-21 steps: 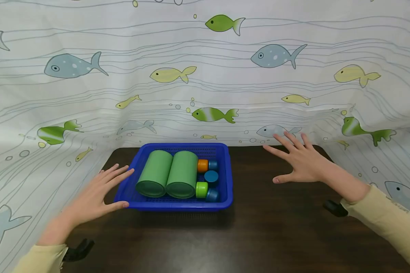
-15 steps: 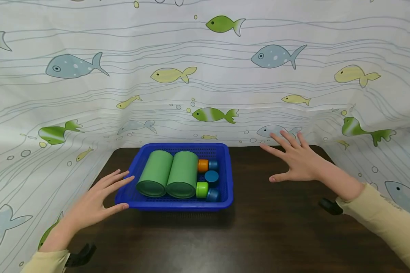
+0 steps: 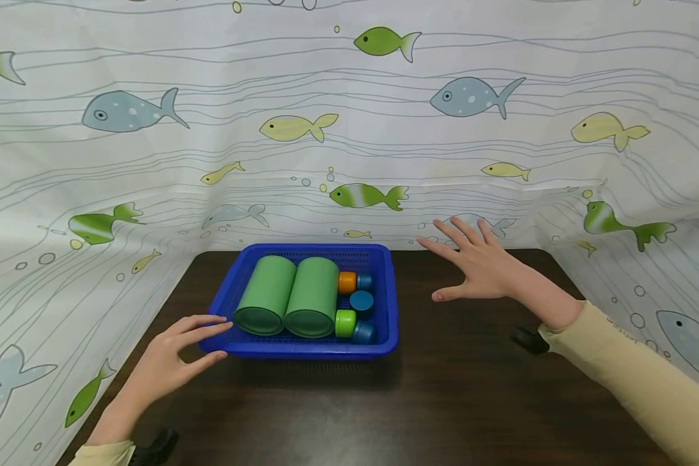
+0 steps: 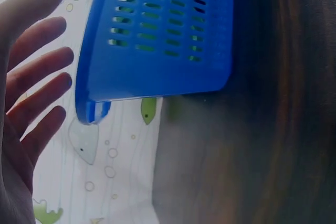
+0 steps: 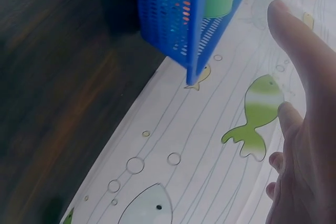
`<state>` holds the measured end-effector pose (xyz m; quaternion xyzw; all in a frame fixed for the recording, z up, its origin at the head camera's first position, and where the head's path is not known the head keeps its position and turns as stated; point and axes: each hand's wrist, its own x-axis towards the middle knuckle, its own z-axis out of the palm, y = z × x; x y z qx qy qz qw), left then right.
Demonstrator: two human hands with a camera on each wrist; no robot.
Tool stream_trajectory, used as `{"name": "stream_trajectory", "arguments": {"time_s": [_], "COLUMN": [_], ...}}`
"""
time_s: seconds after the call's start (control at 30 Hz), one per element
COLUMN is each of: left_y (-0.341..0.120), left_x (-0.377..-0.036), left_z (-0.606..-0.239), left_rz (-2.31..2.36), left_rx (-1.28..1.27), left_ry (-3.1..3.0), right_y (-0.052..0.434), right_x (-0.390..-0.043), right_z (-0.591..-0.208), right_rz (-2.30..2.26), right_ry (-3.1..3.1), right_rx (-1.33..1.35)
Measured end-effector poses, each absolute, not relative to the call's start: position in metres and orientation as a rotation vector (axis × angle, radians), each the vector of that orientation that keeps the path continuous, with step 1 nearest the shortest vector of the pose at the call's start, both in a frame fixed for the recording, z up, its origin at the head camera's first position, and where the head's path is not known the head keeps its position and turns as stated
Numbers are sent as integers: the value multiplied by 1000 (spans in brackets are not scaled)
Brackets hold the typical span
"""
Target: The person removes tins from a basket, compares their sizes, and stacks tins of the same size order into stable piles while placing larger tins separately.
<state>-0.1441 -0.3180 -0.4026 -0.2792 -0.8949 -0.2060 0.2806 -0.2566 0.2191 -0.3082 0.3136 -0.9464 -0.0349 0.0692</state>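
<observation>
Here, blue basket: between both hands, nearer the left; long axis runs side to side.
Left hand: fingers relaxed, just beside the basket, holding nothing.
Right hand: spread, well apart from it.
Left wrist view: slotted outer wall, mostly hidden in head view.

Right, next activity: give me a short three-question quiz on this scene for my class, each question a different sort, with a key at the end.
1. How many green cylinders lie in the blue basket?
2. True or false: the right hand is apart from the blue basket, with its fingers spread.
3. Seen from the head camera, where is the small orange item?
A) Left of the green cylinders
B) Right of the green cylinders
C) Outside the blue basket

Key: 1. Two. 2. True. 3. B.
</observation>
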Motion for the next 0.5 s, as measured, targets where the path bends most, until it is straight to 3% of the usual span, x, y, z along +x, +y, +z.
{"name": "stream_trajectory", "arguments": {"time_s": [0.5], "left_y": [-316], "left_x": [-138], "left_z": [-421], "left_rz": [-718], "left_rx": [-671], "left_ry": [-2389], "right_y": [174], "right_x": [-275], "right_z": [-305], "right_rz": [-33], "right_ry": [-2836], "right_rx": [1029]}}
